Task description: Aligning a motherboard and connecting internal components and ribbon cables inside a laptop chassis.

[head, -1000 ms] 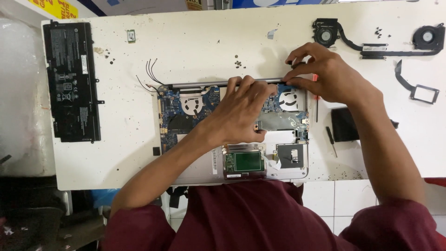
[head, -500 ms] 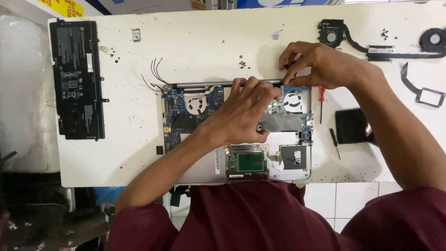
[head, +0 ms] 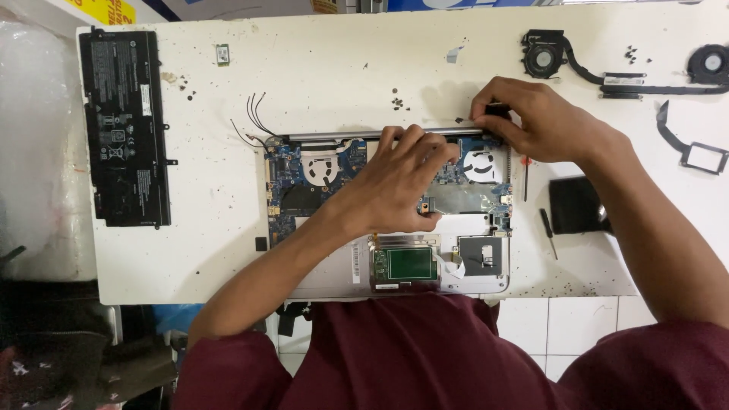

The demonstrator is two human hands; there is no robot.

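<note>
Nearest the camera, the person's dark red sleeves filled the lower frame. Just beyond them, an opened silver laptop base [head: 334,277] lay on the white bench [head: 342,68], bottom cover off. Its green touchpad board [head: 404,264] sat at the near edge, the blue mainboard [head: 292,182] further in, and a grey fan [head: 483,163] at 2 o'clock of the touchpad board.

The left hand [head: 395,182] rested palm-down over the middle of the mainboard, fingers [head: 414,144] spread and curled onto the grey hinge bar [head: 334,137] along the far edge of the base; it pressed rather than gripped, holding nothing. The right hand [head: 535,121] sat at the far right corner of the base, fingers pinched closed on a small dark part [head: 497,111] at the end of the hinge bar; what exactly that part was could not be told.

At 3 o'clock of the base lay a red-tipped screwdriver [head: 525,176], a black screwdriver [head: 548,232] and a flat black square part [head: 575,203]. At 9 o'clock, well apart, lay a long black battery pack [head: 125,125]. Thin black antenna wires [head: 254,121] trailed from the far left corner of the base. At 1 o'clock, near the far bench edge, lay a removed black twin-fan heat-pipe assembly [head: 607,72], with a black flat cable with frame [head: 695,148] just beside it.
</note>
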